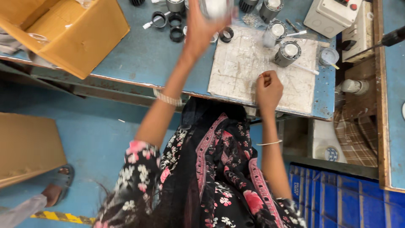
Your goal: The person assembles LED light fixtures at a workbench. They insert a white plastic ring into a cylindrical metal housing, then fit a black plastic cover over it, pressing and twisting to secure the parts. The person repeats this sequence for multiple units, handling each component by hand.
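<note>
My left hand [201,26] grips a blurred white-topped cylinder [215,7] at the far edge. My right hand [268,88] rests fisted on the worn mat [236,71], near a grey cylinder [288,53]; can't tell if it holds anything.

A small assembly workshop, seemingly.
Worn blue workbench [143,59] carrying grey cylindrical parts [287,53], black rings [176,33], a switch box [331,14]; blue crate [337,198] below.
</note>
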A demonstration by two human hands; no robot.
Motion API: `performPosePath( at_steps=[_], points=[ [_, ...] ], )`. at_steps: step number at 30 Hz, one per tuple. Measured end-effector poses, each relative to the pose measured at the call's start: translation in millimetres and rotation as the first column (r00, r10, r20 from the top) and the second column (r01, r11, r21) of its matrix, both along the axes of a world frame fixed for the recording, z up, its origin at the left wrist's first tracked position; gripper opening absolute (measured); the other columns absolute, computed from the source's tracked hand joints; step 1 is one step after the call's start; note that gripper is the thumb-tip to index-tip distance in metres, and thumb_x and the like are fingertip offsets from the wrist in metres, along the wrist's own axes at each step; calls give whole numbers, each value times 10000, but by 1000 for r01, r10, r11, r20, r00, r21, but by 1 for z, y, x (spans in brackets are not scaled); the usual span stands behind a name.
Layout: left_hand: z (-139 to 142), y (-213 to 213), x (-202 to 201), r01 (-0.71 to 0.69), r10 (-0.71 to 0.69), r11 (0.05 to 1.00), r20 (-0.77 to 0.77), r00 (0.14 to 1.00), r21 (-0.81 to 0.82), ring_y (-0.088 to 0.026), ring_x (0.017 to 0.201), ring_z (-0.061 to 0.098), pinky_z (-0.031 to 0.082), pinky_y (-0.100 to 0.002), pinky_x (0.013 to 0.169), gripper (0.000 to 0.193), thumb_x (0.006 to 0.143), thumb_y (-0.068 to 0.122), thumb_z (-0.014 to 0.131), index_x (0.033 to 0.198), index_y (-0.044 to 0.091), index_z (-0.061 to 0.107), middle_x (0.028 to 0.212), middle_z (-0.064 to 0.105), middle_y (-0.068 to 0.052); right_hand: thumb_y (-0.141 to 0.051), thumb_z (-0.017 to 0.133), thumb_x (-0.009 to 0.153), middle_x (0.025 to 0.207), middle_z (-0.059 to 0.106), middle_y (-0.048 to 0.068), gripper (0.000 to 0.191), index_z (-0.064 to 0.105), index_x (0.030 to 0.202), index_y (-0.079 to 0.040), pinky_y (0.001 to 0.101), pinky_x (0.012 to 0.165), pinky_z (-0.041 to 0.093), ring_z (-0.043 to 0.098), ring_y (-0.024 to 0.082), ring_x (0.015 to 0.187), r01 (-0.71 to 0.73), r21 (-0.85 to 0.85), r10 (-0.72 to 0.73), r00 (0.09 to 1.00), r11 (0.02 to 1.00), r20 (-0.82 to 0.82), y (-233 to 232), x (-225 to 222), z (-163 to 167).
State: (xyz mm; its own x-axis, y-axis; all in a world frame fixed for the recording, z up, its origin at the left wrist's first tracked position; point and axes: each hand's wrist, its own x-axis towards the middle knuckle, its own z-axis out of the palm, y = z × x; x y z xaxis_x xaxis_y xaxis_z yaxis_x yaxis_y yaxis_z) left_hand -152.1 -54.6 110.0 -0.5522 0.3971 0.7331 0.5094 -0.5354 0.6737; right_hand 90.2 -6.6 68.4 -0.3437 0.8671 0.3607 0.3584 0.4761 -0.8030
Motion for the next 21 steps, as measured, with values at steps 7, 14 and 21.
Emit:
performPosePath(
  at_steps=[7, 14, 21],
  points=[
    [-80, -41, 85, 183, -58, 792, 227, 972, -582, -349, 1076, 678, 543, -442, 932, 845, 708, 440, 927, 1252, 109, 372, 1097, 646, -167, -84, 653, 1034, 917, 675, 37, 41, 639, 1046, -48, 214, 642, 490, 626, 84, 762, -375, -105, 338, 904, 921, -262, 52, -53, 68],
    [-74, -35, 79, 140, -194, 848, -54, 979, -512, -407, 1161, 631, 505, -447, 987, 887, 773, 395, 909, 1405, 61, 384, 1255, 618, -224, -309, 846, 922, 1137, 671, 147, 439, 639, 1180, -20, 448, 972, 456, 565, 373, 1131, -719, 419, 662, 686, 554, 303, -26, -187, 87],
    [-75, -49, 76, 437, -457, 745, 91, 885, -504, -268, 951, 634, 519, -389, 891, 750, 847, 179, 773, 1497, 156, 400, 1025, 608, -135, -212, 896, 744, 1092, 616, 142, 495, 580, 1091, -56, 477, 848, 480, 546, 358, 1095, -631, 458, 392, 762, 626, 516, -62, -219, 78]
  ],
)
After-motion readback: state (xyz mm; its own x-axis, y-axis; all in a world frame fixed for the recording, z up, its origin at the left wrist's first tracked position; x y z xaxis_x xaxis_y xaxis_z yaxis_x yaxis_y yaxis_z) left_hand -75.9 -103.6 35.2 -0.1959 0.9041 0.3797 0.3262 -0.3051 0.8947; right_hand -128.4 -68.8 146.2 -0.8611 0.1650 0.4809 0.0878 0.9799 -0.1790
